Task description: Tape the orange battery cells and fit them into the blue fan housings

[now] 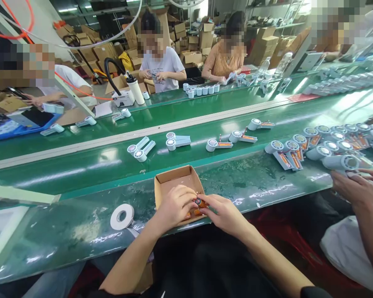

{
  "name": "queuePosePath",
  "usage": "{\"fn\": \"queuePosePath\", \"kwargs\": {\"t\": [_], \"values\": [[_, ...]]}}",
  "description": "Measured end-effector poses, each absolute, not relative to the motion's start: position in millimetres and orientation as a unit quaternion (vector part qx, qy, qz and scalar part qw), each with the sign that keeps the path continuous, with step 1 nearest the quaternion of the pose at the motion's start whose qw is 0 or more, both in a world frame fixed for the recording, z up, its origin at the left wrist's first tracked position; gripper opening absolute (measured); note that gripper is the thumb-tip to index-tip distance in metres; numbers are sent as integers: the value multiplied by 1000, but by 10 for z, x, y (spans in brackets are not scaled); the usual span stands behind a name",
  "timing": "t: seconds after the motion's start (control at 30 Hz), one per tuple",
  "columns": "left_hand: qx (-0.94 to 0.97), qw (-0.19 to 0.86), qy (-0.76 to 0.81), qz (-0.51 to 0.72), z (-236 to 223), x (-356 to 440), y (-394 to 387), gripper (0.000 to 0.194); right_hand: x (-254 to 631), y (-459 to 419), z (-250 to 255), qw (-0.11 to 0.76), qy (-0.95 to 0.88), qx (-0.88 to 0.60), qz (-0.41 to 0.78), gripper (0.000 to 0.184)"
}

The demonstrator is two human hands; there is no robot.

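My left hand (175,205) and my right hand (225,213) meet over the near edge of a shallow cardboard tray (174,178) on the green bench. Both pinch a small orange and dark part (199,202) between their fingertips. More small orange pieces lie in the tray under my hands, mostly hidden. A roll of white tape (122,216) lies flat to the left of the tray.
White handheld fan units (177,141) lie in pairs along the green conveyor belt (81,165), with a dense pile (329,147) at right. A co-worker's hands (357,188) reach in at right. Three people sit across the line among cardboard boxes.
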State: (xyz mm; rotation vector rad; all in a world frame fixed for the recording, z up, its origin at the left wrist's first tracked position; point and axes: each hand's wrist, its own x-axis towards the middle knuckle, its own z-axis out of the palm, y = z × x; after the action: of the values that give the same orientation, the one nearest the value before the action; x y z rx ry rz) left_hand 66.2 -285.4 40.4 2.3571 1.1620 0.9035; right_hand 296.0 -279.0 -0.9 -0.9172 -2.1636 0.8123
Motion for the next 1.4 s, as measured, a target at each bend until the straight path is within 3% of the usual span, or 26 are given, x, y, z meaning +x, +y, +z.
{"fn": "queuePosePath", "kwargs": {"t": [0.13,0.23,0.47,0.6,0.73,0.83,1.1,1.3,1.4], "values": [[827,168,404,355,412,682,-2815,19,2933,-2747,19,331,-828,-332,309,43],[845,169,397,314,595,651,-2789,19,2917,-2723,91,329,-844,-314,285,42],[870,222,382,218,1116,695,-2522,20,2923,-2635,215,184,-869,-354,293,33],[836,184,491,161,903,795,-1890,27,2998,-2661,126,281,-774,-341,453,41],[759,98,642,49,502,733,-1002,33,3089,-2677,12,346,-610,-290,651,33],[735,71,674,24,290,623,-527,38,3144,-2675,-56,383,-542,-276,696,44],[804,69,589,-33,-3,533,-266,21,3397,-2553,-160,450,-512,-335,650,53],[862,122,488,-64,-89,594,-284,16,3272,-1704,-127,528,-519,-377,557,48],[869,134,472,-63,-72,622,-249,18,3086,-1207,-132,506,-572,-426,484,54]]}}
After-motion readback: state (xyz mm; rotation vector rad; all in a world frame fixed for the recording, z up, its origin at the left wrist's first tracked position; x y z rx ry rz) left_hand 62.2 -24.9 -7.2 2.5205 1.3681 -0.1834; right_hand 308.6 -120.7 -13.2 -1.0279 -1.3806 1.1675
